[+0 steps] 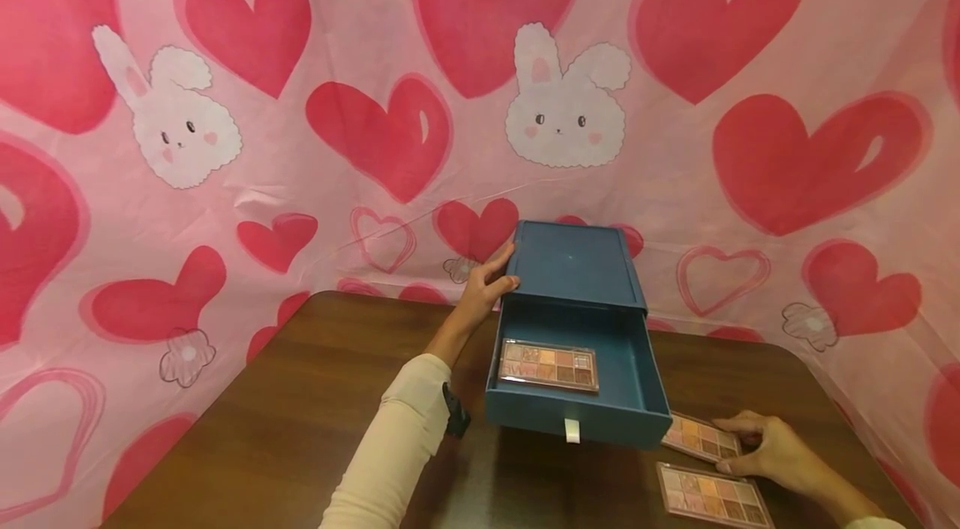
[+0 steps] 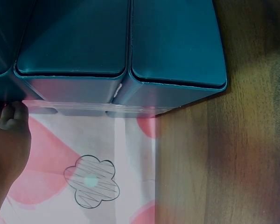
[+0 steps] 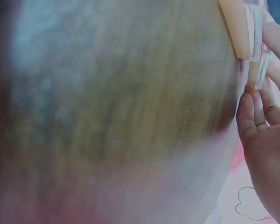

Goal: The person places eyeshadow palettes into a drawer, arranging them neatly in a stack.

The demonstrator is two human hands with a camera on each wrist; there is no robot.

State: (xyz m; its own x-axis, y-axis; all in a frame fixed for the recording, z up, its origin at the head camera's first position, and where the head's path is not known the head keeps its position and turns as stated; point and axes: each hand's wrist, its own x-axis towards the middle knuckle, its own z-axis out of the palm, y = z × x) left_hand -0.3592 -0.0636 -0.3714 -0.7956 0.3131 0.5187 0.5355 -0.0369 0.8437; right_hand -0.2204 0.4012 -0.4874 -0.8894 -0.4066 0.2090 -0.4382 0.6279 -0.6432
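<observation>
My left hand (image 1: 483, 291) rests on the upper left side of a blue drawer box (image 1: 573, 262), its thumb near the front edge. The box's top drawer (image 1: 577, 416) is pulled out, showing a small pale tab. Inside it, to the left, lies an eyeshadow palette (image 1: 547, 365) with a clear lid. At the right of the drawer my right hand (image 1: 776, 450) pinches a second palette (image 1: 701, 437) by its right end, partly hidden behind the drawer. Closer to me is a third palette (image 1: 712, 497), just below that hand.
Everything stands on a brown wooden table (image 1: 300, 404) with rounded far corners. Behind it hangs a pink cloth (image 1: 360, 4) with hearts and rabbits. The left wrist view shows several blue panels (image 2: 177, 42) of the box side by side.
</observation>
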